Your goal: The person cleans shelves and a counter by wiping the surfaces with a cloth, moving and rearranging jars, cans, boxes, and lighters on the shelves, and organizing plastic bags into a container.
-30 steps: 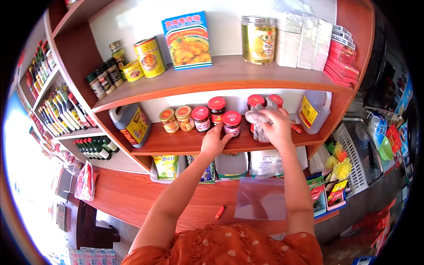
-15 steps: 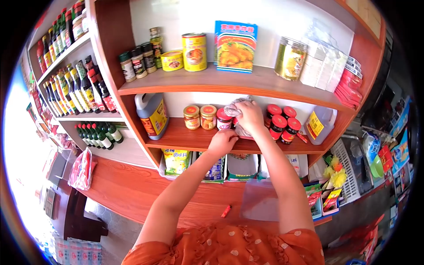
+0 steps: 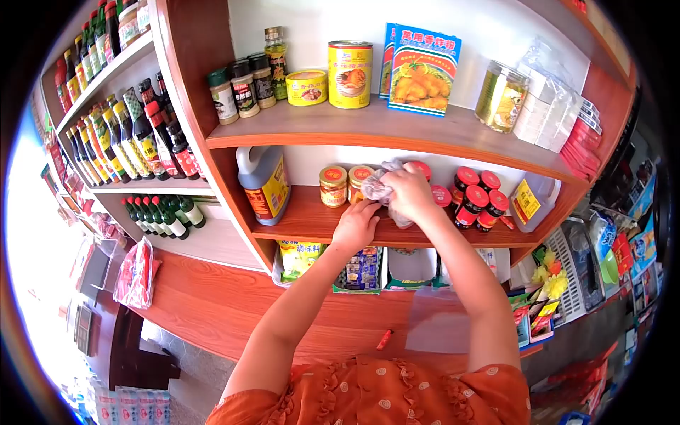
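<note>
My right hand [image 3: 411, 190] is closed on a crumpled grey cloth [image 3: 377, 185] over the middle shelf [image 3: 304, 225]. The cloth lies against the right side of a gold-lidded jar [image 3: 359, 180] and hides what is behind it. My left hand [image 3: 356, 225] rests at the shelf's front just below that jar, its fingers partly bent; whether it grips anything is unclear. Another gold-lidded jar [image 3: 333, 185] stands to the left. Right of my right hand are red-lidded jars, one [image 3: 440, 196] close to my wrist and several more [image 3: 471, 205] in a group.
A large dark jug [image 3: 263, 185] stands at the shelf's left end, a clear jug [image 3: 535, 202] at its right. Above are tins, spice bottles, a blue box [image 3: 425, 71] and a glass jar [image 3: 501, 95]. Packets in trays [image 3: 361, 269] sit below. Sauce bottles fill the left rack.
My right hand and the cloth have moved left along the shelf, from the red-lidded jars towards the gold-lidded ones. My left hand has shifted left too. The view has turned.
</note>
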`<state>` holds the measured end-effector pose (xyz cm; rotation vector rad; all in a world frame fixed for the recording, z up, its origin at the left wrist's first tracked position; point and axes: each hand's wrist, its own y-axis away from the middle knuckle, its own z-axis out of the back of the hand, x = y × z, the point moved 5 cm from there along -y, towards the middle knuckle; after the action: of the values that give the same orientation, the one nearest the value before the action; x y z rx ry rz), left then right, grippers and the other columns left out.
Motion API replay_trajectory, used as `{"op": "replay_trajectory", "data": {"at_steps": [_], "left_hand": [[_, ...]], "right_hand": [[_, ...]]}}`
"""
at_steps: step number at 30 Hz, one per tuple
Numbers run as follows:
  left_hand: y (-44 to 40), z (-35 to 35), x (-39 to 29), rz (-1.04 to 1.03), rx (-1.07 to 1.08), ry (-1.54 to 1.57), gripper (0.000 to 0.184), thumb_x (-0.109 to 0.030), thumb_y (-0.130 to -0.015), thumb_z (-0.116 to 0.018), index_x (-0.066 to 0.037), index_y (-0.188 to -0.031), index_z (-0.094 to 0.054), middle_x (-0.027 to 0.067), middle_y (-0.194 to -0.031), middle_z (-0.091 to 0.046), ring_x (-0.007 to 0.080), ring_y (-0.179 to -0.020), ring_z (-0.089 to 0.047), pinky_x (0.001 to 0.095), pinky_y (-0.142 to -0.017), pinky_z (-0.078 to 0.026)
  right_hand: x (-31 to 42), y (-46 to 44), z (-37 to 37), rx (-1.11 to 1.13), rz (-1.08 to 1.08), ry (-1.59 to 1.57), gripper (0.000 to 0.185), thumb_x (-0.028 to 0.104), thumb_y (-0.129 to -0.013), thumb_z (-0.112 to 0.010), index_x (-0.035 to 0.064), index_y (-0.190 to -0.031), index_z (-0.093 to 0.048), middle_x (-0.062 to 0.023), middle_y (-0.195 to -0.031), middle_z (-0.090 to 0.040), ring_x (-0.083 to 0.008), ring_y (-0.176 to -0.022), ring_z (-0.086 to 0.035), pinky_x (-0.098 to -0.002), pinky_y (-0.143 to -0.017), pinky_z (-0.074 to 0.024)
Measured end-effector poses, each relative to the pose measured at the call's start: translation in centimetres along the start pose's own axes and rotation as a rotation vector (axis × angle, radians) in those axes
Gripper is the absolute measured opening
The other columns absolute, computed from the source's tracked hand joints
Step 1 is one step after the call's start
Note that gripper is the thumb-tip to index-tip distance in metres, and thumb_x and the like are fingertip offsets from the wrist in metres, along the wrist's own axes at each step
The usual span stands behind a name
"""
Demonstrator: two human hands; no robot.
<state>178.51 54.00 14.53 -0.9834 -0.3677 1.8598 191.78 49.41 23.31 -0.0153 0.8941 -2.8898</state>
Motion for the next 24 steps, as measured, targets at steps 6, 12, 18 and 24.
{"op": "replay_trajectory", "data": {"at_steps": [6, 12, 18, 24], "left_hand": [[0.1, 0.1, 0.1, -0.053, -0.077, 0.036, 0.027, -0.010, -0.086, -0.062, -0.004, -0.112, -0.063, 0.0163, -0.119, -0.062, 0.0358, -0.109, -0.058, 0.0439, -0.098, -0.046], [0.2, -0.3, 0.8, -0.028, 0.027, 0.003, 0.012, -0.005, -0.081, -0.060, 0.000, -0.092, -0.062, 0.0174, -0.108, -0.062, 0.0382, -0.100, -0.058, 0.0464, -0.091, -0.048], [0.0, -0.3, 1.2, 0.010, -0.024, 0.014, 0.015, -0.010, -0.084, -0.060, 0.000, -0.096, -0.061, 0.0190, -0.106, -0.061, 0.0373, -0.101, -0.058, 0.0470, -0.091, -0.047], [-0.2, -0.8, 1.3, 0.036, 0.117, -0.020, 0.035, -0.008, -0.084, -0.055, 0.003, -0.118, -0.061, 0.0287, -0.110, -0.064, 0.0448, -0.103, -0.060, 0.0516, -0.092, -0.048]], "right_hand": [[0.2, -2.2, 1.7, -0.160, -0.077, -0.170, 0.033, 0.013, -0.073, -0.071, 0.0109, -0.107, -0.069, -0.0123, -0.107, -0.069, -0.0354, -0.099, -0.060, -0.0440, -0.088, -0.0488], [3.0, -4.1, -3.3, 0.008, 0.057, -0.072, 0.041, 0.020, -0.076, -0.074, 0.0106, -0.116, -0.067, -0.0115, -0.109, -0.068, -0.0300, -0.094, -0.059, -0.0395, -0.092, -0.0467], [3.5, -6.0, -1.3, -0.064, -0.046, -0.224, 0.025, 0.015, -0.077, -0.071, 0.0094, -0.101, -0.071, -0.0120, -0.096, -0.069, -0.0326, -0.094, -0.060, -0.0420, -0.086, -0.0482], [7.4, -6.5, -6.1, 0.047, 0.084, -0.088, 0.050, 0.020, -0.077, -0.071, 0.0208, -0.127, -0.062, -0.0041, -0.132, -0.060, -0.0319, -0.115, -0.054, -0.0434, -0.100, -0.0449]]}}
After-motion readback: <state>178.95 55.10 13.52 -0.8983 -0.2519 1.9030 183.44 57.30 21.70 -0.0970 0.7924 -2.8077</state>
